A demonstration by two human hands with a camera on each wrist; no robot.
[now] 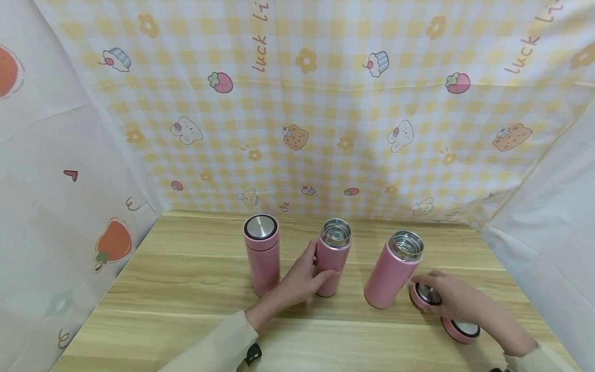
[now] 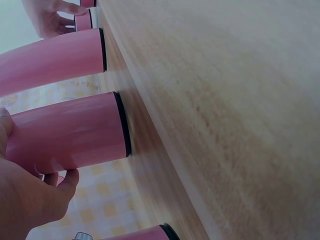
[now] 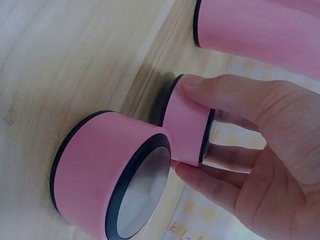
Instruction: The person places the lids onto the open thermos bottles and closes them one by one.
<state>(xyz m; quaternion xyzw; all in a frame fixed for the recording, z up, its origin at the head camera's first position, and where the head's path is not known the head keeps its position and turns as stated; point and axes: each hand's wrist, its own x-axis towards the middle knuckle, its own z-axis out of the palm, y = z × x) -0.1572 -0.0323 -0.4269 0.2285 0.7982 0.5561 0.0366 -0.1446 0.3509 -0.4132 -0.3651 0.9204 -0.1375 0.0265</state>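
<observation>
Three pink thermos bottles stand on a wooden table. My left hand [image 1: 304,276] grips the middle bottle [image 1: 329,266], which is uncapped, its steel mouth facing up. On the right stands a second uncapped bottle [image 1: 390,276]. The left bottle [image 1: 263,263] wears its pink lid with a silver top. At the far right my right hand [image 1: 453,297] pinches a pink lid [image 3: 185,120] between thumb and fingers, at table level. Close beside it, nearer me, lies another pink lid [image 3: 100,170]; the right wrist view shows it overlapping the pinched one.
The wooden table [image 1: 186,320] runs up to a yellow checked cloth [image 1: 325,113] hanging behind it. White printed cloth [image 1: 42,217] hangs at the left, and more white cloth [image 1: 548,217] at the right.
</observation>
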